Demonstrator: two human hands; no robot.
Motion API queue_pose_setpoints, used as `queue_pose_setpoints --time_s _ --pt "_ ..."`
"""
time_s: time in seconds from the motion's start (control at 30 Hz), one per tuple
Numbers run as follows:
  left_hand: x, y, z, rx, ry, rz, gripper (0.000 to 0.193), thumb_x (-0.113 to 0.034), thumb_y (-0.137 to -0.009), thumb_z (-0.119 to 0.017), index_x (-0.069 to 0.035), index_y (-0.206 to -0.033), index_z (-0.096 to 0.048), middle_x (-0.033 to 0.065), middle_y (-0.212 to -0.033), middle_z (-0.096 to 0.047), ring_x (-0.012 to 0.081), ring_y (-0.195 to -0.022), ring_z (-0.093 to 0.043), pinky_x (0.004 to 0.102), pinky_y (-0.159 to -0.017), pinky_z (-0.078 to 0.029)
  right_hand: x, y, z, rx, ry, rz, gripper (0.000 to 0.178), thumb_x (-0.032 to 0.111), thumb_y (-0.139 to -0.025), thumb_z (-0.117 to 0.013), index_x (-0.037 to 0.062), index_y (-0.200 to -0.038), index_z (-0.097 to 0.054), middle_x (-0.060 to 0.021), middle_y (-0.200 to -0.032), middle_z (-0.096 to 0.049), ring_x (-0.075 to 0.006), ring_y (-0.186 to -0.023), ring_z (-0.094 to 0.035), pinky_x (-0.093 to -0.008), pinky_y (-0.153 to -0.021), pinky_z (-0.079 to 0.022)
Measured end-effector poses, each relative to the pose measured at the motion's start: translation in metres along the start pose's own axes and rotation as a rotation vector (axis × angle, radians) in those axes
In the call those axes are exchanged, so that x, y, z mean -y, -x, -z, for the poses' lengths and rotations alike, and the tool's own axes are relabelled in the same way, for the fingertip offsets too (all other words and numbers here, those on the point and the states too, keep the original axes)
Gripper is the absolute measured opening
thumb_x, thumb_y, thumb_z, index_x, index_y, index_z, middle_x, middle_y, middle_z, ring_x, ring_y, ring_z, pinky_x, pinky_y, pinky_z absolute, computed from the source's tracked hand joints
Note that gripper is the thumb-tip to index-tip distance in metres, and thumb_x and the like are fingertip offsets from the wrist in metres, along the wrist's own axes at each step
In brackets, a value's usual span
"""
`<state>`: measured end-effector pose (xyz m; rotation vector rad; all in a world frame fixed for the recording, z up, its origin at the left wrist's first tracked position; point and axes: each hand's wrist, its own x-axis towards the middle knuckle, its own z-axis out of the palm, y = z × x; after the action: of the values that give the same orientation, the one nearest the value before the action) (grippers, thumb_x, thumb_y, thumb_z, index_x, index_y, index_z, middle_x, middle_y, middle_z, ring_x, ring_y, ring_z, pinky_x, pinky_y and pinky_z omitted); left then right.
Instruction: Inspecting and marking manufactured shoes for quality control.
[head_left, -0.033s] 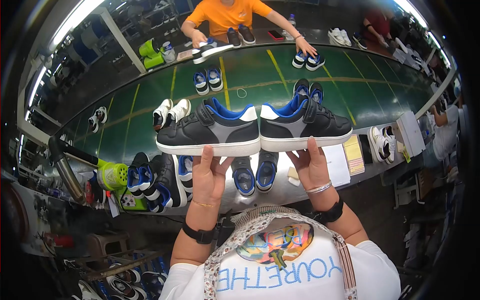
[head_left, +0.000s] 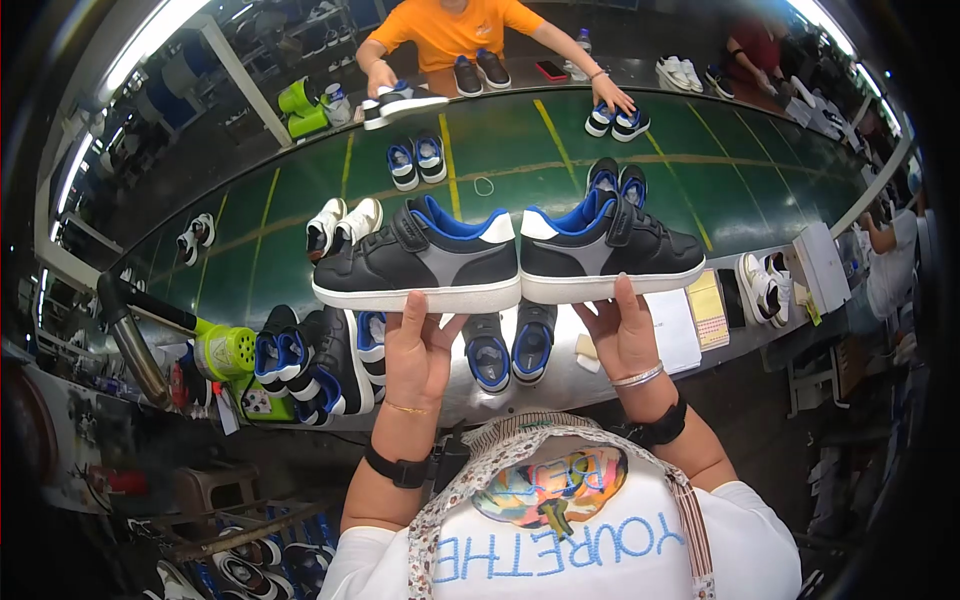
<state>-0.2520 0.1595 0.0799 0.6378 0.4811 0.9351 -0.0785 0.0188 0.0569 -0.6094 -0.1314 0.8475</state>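
Observation:
I hold up a pair of black sneakers with blue linings, grey side panels, white heel tabs and white soles, heel against heel. My left hand (head_left: 418, 350) grips the left sneaker (head_left: 440, 262) from below, thumb against the sole's edge. Under the right sneaker (head_left: 600, 258), my right hand (head_left: 622, 335) has the same kind of grip. The toes point outward, away from each other. Just below them, between my hands, another pair of dark blue-lined shoes (head_left: 511, 350) rests on the metal bench. The fingertips beneath the soles are partly hidden.
Across the green belt (head_left: 520, 150), a person in orange handles similar shoes. White sneakers (head_left: 342, 228) stand at left on it. Blue-lined shoes (head_left: 330, 365) pile up beside a lime-green machine (head_left: 226, 350). Papers (head_left: 672, 328) and white shoes (head_left: 765, 290) lie along the bench at right.
The person across the belt has shifted the shoes in one hand to the left. My hands and the two sneakers stay in place.

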Motion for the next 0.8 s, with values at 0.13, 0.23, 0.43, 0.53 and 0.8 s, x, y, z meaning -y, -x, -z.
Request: queue_pose_setpoints --time_s 0.13,0.23,0.43,0.53,0.8 --pt "0.0 0.0 0.0 -0.003 -0.01 -0.007 0.023 -0.023 -0.086 -0.057 -0.004 -0.099 -0.054 0.0109 -0.1 -0.059 0.024 -0.098 -0.057 0.0396 -0.08 -0.054 0.0 0.001 -0.001 0.003 0.013 0.0 0.012 0.02 -0.086 -0.058 0.0132 -0.095 -0.054 0.0018 -0.09 -0.058 -0.0122 -0.089 -0.057 -0.0392 -0.082 -0.05" --pt "0.0 0.0 0.0 -0.006 -0.012 0.002 0.021 -0.023 -0.086 -0.057 -0.005 -0.097 -0.054 0.0099 -0.097 -0.059 0.0234 -0.095 -0.058 0.0385 -0.077 -0.055 0.001 0.002 -0.001 -0.002 0.024 -0.002 0.012 0.019 -0.086 -0.058 0.0131 -0.095 -0.054 0.0019 -0.091 -0.057 -0.0121 -0.09 -0.057 -0.0387 -0.08 -0.051" --pt "-0.004 0.0 -0.001 0.011 -0.019 0.007 0.02 -0.022 -0.086 -0.057 -0.005 -0.098 -0.055 0.0094 -0.096 -0.06 0.0222 -0.093 -0.059 0.0374 -0.076 -0.056 0.002 0.003 -0.002 -0.015 0.055 -0.004 0.013 0.019 -0.086 -0.058 0.0128 -0.096 -0.054 0.0018 -0.091 -0.057 -0.0126 -0.09 -0.057 -0.0379 -0.079 -0.052" --pt "-0.006 0.0 -0.001 0.021 -0.05 0.01 0.022 -0.021 -0.086 -0.056 -0.006 -0.101 -0.053 0.0091 -0.099 -0.059 0.0222 -0.094 -0.059 0.0376 -0.076 -0.056 0.002 0.003 -0.002 0.0 0.084 0.007 0.012 0.018 -0.086 -0.058 0.0127 -0.097 -0.054 0.0015 -0.091 -0.057 -0.0131 -0.09 -0.057 -0.0379 -0.079 -0.052" --pt "-0.002 0.006 -0.01 0.007 -0.137 -0.058 0.023 -0.017 -0.088 -0.054 -0.008 -0.108 -0.05 0.004 -0.097 -0.057 0.017 -0.09 -0.059 0.0365 -0.077 -0.055 -0.002 0.001 0.0 -0.017 0.066 0.064 0.014 0.014 -0.087 -0.055 0.0117 -0.1 -0.052 0.0 -0.091 -0.057 -0.0145 -0.089 -0.057 -0.0385 -0.079 -0.052"
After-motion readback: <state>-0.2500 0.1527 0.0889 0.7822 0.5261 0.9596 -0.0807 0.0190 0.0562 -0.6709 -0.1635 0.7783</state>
